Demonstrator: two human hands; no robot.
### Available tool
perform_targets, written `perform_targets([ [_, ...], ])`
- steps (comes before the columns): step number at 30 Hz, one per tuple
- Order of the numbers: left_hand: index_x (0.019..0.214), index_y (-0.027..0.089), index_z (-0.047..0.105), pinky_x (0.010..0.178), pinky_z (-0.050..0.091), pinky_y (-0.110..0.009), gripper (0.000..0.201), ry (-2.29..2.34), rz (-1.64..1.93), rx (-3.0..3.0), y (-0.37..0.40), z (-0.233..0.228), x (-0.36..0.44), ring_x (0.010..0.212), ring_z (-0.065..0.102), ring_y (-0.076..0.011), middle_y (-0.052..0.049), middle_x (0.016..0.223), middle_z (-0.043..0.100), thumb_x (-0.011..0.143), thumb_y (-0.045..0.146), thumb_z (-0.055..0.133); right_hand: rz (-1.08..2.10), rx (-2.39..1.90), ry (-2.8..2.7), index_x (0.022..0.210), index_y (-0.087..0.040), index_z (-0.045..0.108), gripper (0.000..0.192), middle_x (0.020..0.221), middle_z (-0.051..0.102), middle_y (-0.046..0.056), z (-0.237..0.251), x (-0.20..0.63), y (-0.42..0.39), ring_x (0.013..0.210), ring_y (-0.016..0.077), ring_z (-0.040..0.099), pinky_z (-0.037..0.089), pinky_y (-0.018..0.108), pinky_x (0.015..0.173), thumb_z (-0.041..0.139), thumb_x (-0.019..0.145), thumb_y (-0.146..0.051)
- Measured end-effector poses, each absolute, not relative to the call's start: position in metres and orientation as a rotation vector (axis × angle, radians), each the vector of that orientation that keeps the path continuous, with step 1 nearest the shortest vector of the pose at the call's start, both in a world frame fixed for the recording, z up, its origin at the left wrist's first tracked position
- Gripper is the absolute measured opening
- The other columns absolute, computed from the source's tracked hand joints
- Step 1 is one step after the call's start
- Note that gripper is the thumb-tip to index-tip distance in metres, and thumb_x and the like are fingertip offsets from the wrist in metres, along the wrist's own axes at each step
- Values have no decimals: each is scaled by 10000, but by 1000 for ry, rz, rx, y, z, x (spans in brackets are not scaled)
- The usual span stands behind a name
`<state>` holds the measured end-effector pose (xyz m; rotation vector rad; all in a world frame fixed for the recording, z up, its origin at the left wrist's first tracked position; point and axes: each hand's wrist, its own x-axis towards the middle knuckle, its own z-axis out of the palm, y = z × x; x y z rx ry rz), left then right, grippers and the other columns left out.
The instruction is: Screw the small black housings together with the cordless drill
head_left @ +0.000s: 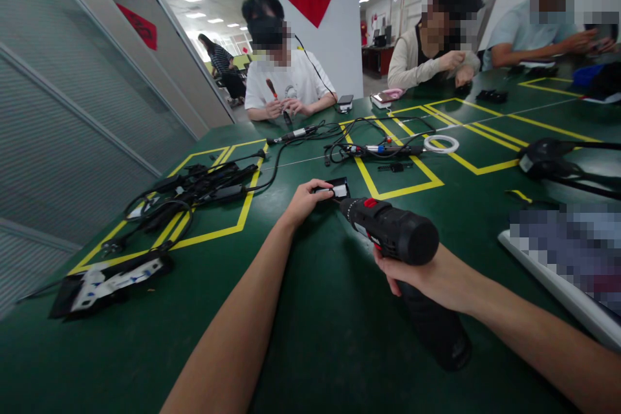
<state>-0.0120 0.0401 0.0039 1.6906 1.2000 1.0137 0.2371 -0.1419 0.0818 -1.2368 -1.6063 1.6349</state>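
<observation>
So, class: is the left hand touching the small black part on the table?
Touching. The head view shows the left hand with its fingers pinching the small black part near the power drill.

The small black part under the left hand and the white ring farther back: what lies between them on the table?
In the head view, between the small black part and the white ring lie yellow tape lines and a small dark piece.

Bare green table [310, 310] lies open near the hands; cables [204, 184] crowd the left, a tripod [548, 158] the right.
</observation>
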Motion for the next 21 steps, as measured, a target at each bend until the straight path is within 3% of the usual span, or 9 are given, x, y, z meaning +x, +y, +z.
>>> perform_targets([
  [21,934,194,689,896,415,-341,345,1215,1019,1731,40,4,-12,987,579,-220,-49,1043,659,652,394,703,1641,-1203,-1587,964,-184,536,199,686,581,-33,84,237,-143,560,127,593,473,260,570,581,772,-157],
])
